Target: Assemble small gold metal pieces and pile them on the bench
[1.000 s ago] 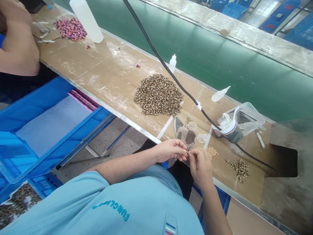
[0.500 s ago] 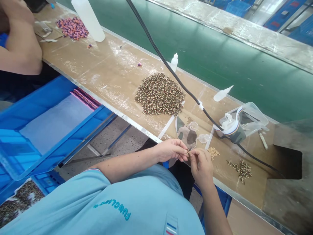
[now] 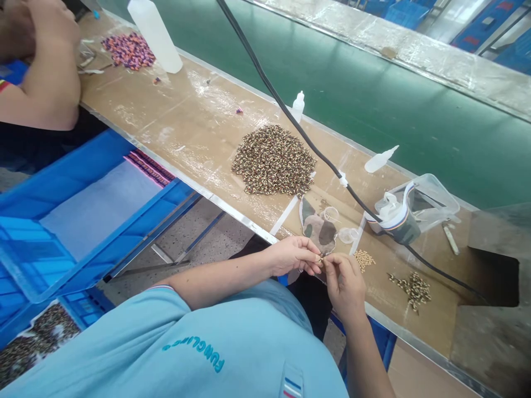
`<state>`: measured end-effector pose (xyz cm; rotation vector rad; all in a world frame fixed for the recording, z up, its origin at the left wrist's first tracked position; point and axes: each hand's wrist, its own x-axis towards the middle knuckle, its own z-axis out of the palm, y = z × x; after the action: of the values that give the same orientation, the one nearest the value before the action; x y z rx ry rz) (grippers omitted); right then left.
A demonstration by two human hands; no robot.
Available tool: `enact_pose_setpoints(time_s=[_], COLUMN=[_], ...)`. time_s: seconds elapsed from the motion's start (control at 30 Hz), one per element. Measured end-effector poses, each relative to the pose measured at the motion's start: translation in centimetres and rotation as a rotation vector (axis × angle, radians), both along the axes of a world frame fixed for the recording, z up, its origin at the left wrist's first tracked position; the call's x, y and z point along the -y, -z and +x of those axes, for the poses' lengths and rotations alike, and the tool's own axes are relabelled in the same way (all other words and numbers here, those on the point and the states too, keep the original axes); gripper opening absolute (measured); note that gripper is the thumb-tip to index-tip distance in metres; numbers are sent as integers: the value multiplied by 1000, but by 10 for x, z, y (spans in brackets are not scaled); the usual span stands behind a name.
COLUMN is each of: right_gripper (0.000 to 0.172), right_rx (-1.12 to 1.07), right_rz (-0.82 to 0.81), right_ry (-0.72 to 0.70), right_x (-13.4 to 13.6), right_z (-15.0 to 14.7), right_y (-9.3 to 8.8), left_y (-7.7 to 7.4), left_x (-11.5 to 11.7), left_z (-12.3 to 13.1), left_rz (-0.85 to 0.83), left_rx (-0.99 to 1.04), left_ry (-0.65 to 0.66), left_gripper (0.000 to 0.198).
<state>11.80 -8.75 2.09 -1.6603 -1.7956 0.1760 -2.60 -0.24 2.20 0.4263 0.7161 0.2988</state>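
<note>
brown tabletop [image 3: 194,121] runs beside a green belt [image 3: 373,94], scuffed and smeared white in places. our left hand [image 3: 292,255] and right hand [image 3: 346,282] meet at its near edge, each closed to a fine pinch: thumb and forefinger tips of both press on one bead [image 3: 321,260], held in the air between them, the other fingers curled in. it is too small for us to tell its parts, or whether anything thin goes through it. just beyond our hands lies a camo patch [image 3: 317,229]; a tan pile [image 3: 364,258] sits near the right hand and a mottled pile [image 3: 415,287] further right. the big heap [image 3: 274,160] of mottled beads lies well apart, up the tabletop, beside a black cable [image 3: 290,119]

to do this well, we judge, we should keep the wrists low and close to the edge, so a slip drops the bead on the tabletop rather than the floor; grip lightly with the tips only, so the piece shows between them; turn it with one hand while the other steadies; and work near the patch, apart from the piles

writing: teal letters on our shirt [image 3: 194,354] read upside down, something like "fungli", the end lost in a fold; below them sits a small tab with red and blue stripes, no words. the dropper bottle [image 3: 297,106] and the tub [image 3: 418,204] bear no label we can read
</note>
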Motion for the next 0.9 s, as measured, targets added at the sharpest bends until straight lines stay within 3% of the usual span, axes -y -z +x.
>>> enact_pose_setpoints(time_s=[0.43, 0.9], right_gripper=[5, 7], right_rx=[65, -4], right_rz=[25, -60], right_ry=[-35, -16], right_x=[3, 5], right_z=[5, 4], right_y=[-2, 1], left_y=[1, 4], left_x=[1, 4], left_z=[0, 1], left_rz=[29, 63], left_rx=[1, 0], left_ry=[6, 9], left_gripper=[29, 30])
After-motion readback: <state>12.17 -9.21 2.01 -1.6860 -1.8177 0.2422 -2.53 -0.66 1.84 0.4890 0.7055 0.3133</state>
